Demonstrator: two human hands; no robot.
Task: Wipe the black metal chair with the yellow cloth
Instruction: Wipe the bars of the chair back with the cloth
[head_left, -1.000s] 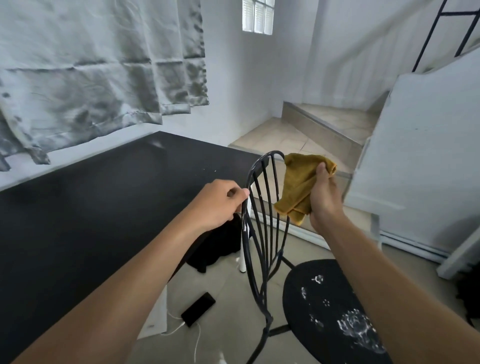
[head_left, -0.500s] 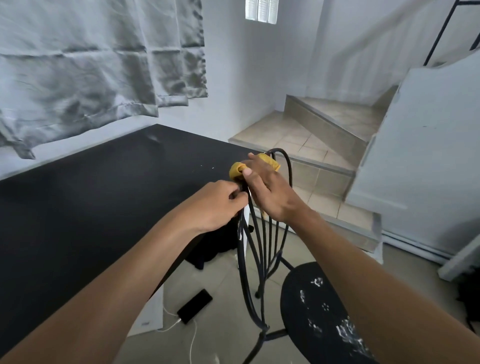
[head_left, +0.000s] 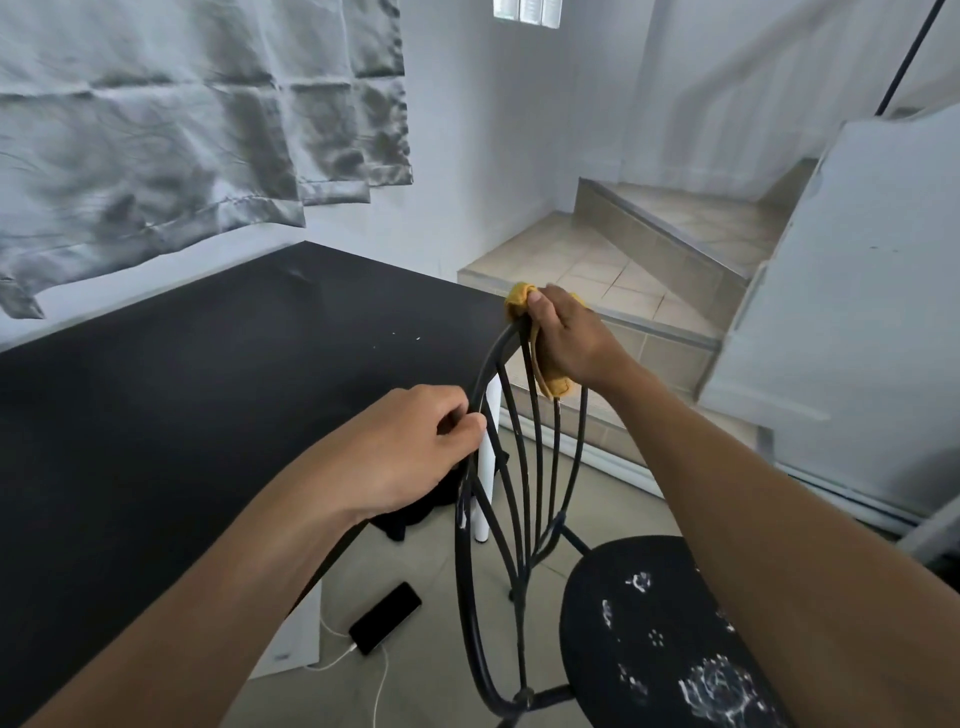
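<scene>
Soft daylight, sharp focus; wide-angle edge distortion

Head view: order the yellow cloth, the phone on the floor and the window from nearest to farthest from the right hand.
1. yellow cloth, gripped in the right hand on the chair top.
2. phone, down left on the floor.
3. window, high on the far wall.

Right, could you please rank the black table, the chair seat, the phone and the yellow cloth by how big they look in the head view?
1. black table
2. chair seat
3. phone and yellow cloth: unranked, since the right hand covers most of the cloth.
</scene>
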